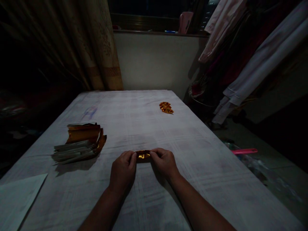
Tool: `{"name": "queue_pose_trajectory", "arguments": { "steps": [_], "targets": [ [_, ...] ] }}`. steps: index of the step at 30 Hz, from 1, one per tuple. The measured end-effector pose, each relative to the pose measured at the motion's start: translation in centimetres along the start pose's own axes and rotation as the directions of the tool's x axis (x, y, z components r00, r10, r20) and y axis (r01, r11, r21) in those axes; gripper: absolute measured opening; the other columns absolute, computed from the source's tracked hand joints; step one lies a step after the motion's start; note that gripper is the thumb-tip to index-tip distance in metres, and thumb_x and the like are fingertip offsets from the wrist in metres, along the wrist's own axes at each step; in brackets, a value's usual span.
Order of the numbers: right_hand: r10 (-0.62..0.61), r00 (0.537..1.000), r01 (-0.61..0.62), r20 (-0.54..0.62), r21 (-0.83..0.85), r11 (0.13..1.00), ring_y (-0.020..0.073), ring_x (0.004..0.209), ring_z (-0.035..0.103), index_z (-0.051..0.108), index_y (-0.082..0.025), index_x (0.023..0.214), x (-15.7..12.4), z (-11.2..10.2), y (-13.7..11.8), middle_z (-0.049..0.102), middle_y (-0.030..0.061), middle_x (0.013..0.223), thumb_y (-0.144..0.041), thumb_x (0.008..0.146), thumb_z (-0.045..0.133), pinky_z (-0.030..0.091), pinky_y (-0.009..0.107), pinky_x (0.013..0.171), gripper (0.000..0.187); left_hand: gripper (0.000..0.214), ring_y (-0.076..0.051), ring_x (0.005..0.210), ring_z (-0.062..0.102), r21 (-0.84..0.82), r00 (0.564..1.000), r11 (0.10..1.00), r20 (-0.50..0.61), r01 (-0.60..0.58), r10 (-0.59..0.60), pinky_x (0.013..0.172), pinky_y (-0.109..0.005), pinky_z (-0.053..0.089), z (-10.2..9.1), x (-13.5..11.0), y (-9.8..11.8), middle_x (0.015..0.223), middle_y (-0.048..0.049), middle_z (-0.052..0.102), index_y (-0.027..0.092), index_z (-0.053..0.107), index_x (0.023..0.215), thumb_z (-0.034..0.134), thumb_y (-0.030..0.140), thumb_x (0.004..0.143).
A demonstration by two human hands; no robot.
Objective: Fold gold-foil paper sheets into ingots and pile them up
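Observation:
Between my two hands is a small folded piece of gold foil paper [143, 156], held just above the table near its middle. My left hand [123, 168] pinches its left end between thumb and fingers. At the right end, my right hand [165, 161] grips it the same way. To the left lies a curled stack of gold-faced paper sheets [83, 136], with pale backs showing at the front. Several folded gold pieces [166, 107] sit in a small heap toward the far right of the table.
A pale checked cloth covers the table [134, 122]. A white sheet [21, 195] lies at the near left. Behind are a curtain [96, 48] and a sill with a pink cup [185, 22]. Clothes [262, 54] hang at the right, above a pink handle [244, 151].

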State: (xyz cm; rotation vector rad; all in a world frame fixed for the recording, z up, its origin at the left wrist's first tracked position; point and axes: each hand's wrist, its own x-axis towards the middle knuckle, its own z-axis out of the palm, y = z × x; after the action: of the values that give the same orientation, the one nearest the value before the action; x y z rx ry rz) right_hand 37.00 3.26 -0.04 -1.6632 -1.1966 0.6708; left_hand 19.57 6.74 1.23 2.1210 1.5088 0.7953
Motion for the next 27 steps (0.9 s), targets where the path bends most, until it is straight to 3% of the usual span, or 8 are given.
{"name": "queue_pose_trajectory", "arguments": {
  "steps": [8,15,21,27],
  "targets": [
    [-0.031,0.999,0.032,0.039,-0.019,0.999,0.0201,0.067,0.072,0.077,-0.023,0.073,-0.25,0.15,0.14,0.077,0.0015,0.070,-0.034,0.081,0.058,0.052,0.027,0.064,0.023,0.028,-0.020,0.076,0.066,0.113,0.999,0.993,0.017,0.026,-0.028,0.070,-0.030,0.045,0.27,0.01,0.23,0.082,-0.0042,0.071,0.021,0.064,0.080,0.043,0.032,0.095],
    [-0.058,0.998,0.059,0.017,-0.051,0.997,0.0196,0.063,0.071,0.076,-0.024,0.070,-0.34,-0.12,-0.33,0.075,0.0008,0.065,-0.035,0.081,0.057,0.050,0.026,0.059,0.024,0.034,-0.019,0.073,0.065,-0.054,0.998,0.997,0.024,-0.062,0.063,0.068,-0.030,0.045,-0.03,-0.18,0.12,0.076,-0.0028,0.068,0.022,0.062,0.077,0.039,0.038,0.095],
    [-0.079,0.996,0.076,0.031,0.084,0.994,0.0192,0.061,0.069,0.073,-0.022,0.069,-0.49,0.15,-0.02,0.073,0.0013,0.065,-0.038,0.082,0.056,0.051,0.026,0.058,0.027,0.034,-0.019,0.069,0.062,0.063,0.998,0.996,0.030,-0.056,0.054,0.065,-0.029,0.044,0.17,-0.28,0.31,0.075,-0.0032,0.066,0.022,0.060,0.074,0.040,0.038,0.096],
    [-0.110,0.994,0.108,0.027,0.070,0.992,0.0192,0.064,0.070,0.073,-0.021,0.073,-0.39,0.10,0.18,0.074,0.0025,0.068,-0.039,0.085,0.055,0.052,0.026,0.060,0.029,0.034,-0.020,0.074,0.065,0.019,0.997,0.997,0.038,-0.070,0.069,0.069,-0.030,0.046,0.07,-0.25,0.11,0.079,-0.0038,0.068,0.022,0.063,0.080,0.038,0.037,0.097]
  ]
}}
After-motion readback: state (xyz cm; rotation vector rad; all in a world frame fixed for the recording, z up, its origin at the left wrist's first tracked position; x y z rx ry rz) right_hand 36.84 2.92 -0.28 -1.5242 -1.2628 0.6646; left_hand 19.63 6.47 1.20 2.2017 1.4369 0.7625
